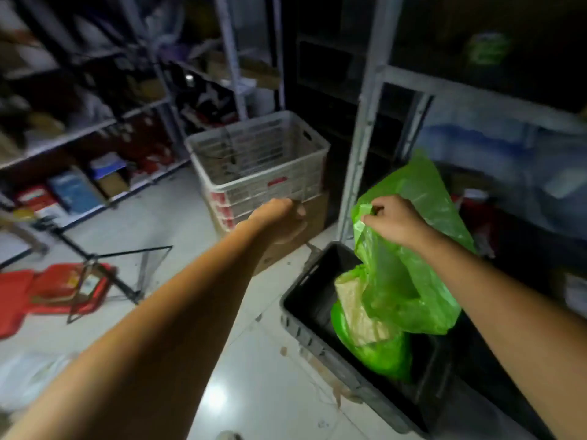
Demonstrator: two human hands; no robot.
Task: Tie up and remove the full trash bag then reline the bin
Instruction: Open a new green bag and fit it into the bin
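A dark grey rectangular bin (pixel 305 328) stands on the floor at lower right. A green plastic trash bag (pixel 409 274) hangs out of it, its lower part still inside with a beige cardboard piece (pixel 359 312) showing. My right hand (pixel 394 220) pinches the bag's upper edge above the bin and holds it up. My left hand (pixel 282 217) is stretched forward to the left of the bag, fingers curled shut, apart from the bag; I see nothing in it.
A white slatted crate (pixel 260 160) sits on a cardboard box (pixel 286 246) just behind the bin. Metal shelving (pixel 359 147) rises right behind the bin and along the left wall. A red stool (pixel 47 290) and a black wire stand (pixel 127 274) lie on the tiled floor at left.
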